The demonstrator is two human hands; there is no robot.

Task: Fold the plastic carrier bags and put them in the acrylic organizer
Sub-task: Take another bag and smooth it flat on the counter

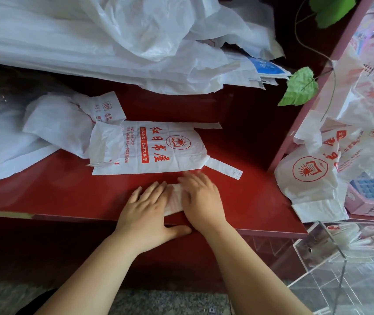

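Both hands lay flat with fingers extended on a small folded bag (pixel 174 199) near the front edge of the red counter (pixel 67 185). The left hand (pixel 149 209) covered one end and the right hand (pixel 200 198) the other. Neither gripped anything, and the purpose was apparently to press the creases. A printed bag (pixel 158 148) lay spread just beyond, presumably awaiting folding. The acrylic organizer (pixel 318 255) stood at lower right, apart from the work.

The left hand (pixel 148 208) and blurred right hand (pixel 200 196) cover most of the folded bag (pixel 173 201); right of it, the organizer (pixel 320 245) is cut off.
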